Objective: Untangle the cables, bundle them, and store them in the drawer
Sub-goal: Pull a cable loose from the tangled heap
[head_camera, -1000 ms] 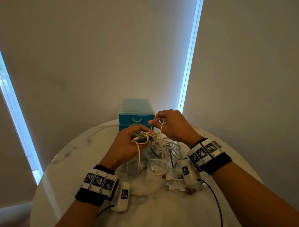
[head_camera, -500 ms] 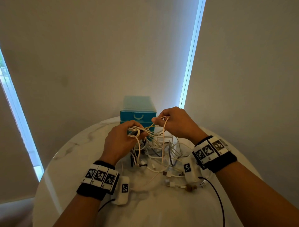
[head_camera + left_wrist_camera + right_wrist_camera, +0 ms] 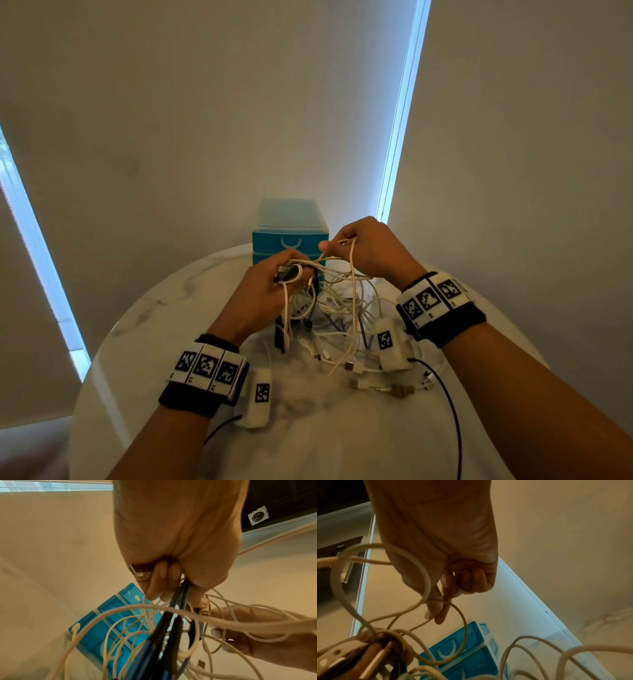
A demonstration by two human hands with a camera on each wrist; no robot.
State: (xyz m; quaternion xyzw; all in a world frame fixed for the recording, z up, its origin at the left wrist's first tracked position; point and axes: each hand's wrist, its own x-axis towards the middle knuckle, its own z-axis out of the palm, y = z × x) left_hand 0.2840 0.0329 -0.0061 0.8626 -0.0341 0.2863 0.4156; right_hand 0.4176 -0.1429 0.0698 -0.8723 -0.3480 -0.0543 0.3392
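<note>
A tangle of white, cream, black and blue cables (image 3: 339, 308) hangs between both hands above the round marble table (image 3: 144, 315). My left hand (image 3: 274, 284) grips a clump of plug ends and dark cables (image 3: 173, 609), lifted off the table. My right hand (image 3: 356, 250) pinches a cream cable (image 3: 450, 601) between thumb and forefinger, a loop of it held in the curled fingers. Behind the hands stands a blue drawer unit (image 3: 291, 240), its drawers closed (image 3: 462, 651).
Loose white plug ends (image 3: 363, 371) and a brown connector (image 3: 400, 390) lie on the table near my right wrist. A thin black wire (image 3: 452, 411) runs from the right wrist band. Pale blinds with bright gaps stand behind the table.
Both hands have risen and drawn slightly apart, lifting the tangle higher off the table. More cable loops now hang free below the left hand.
</note>
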